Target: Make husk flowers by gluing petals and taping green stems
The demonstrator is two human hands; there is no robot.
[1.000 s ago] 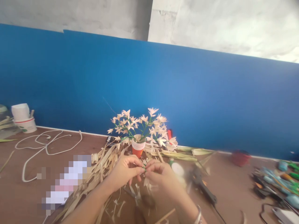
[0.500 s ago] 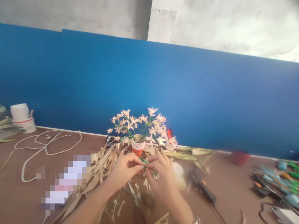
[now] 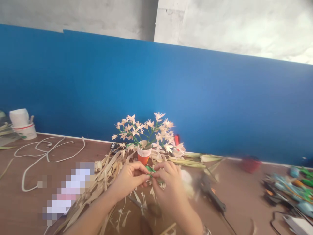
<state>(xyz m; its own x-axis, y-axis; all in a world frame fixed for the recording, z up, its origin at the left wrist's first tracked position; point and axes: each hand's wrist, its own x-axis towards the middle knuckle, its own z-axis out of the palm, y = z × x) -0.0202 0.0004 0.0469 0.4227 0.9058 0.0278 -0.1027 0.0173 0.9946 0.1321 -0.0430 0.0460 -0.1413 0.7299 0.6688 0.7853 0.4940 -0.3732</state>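
My left hand (image 3: 130, 178) and my right hand (image 3: 171, 186) meet at the middle of the table, fingertips pinched close together. Between them is a small green strip (image 3: 150, 169), mostly covered by the fingers. Just behind, an orange and white paper cup (image 3: 143, 156) holds cream-coloured flowers on green stems (image 3: 151, 130). Scissors (image 3: 140, 205) lie open on the table below my hands, among small pale scraps. Dry, pale husk strips (image 3: 105, 176) are heaped to the left of my hands.
A dark glue gun (image 3: 212, 195) with a cord lies to the right, near a blurred white round thing (image 3: 186, 178). Farther right are a red container (image 3: 251, 164) and a tangle of tools (image 3: 283, 192). A white cable (image 3: 47, 153) and white cups (image 3: 24, 129) stand left. A blue panel (image 3: 156, 85) rises behind.
More of the green strip shows above my pinched fingertips now. Both hands stay nearly in place, and the view has shifted very slightly.
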